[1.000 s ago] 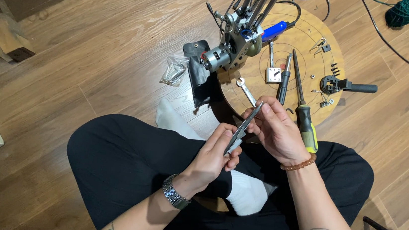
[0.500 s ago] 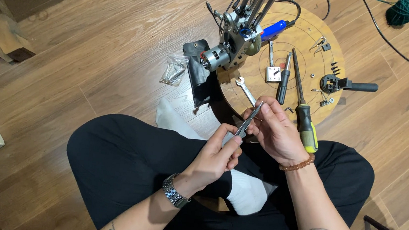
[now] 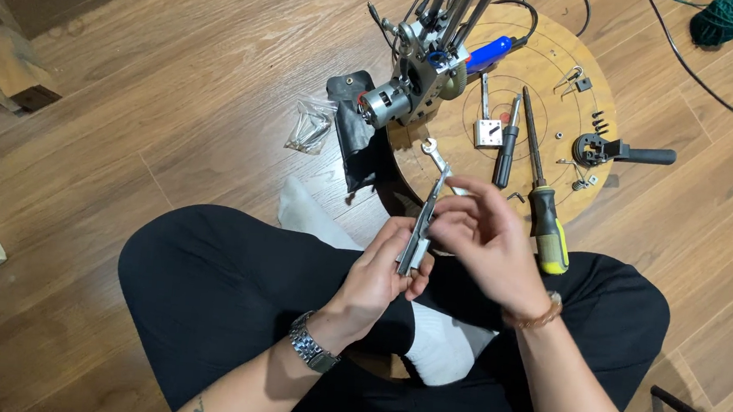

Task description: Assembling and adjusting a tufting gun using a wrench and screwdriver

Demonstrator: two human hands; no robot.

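Note:
I sit cross-legged on a wooden floor. My left hand (image 3: 380, 274) grips the lower end of a slim grey metal bracket (image 3: 421, 229), holding it tilted upward. My right hand (image 3: 489, 240) rests on the bracket's upper part, fingers loosely curled over it. Both hands hover above my knees, just in front of a round wooden board (image 3: 538, 57). A metal mechanism with a motor (image 3: 414, 81) and several rods stands on the board's left edge.
On the board lie a yellow-handled screwdriver (image 3: 545, 196), a black-handled tool (image 3: 505, 139), a small wrench (image 3: 434, 157), a blue tool (image 3: 491, 52) and a black knob part (image 3: 618, 152). A clear bag of hardware (image 3: 310, 127) lies on the floor. Cables run at the top right.
My right hand has shifted along the bracket and its fingers have loosened. The bracket has turned slightly more upright. My left hand stays in place.

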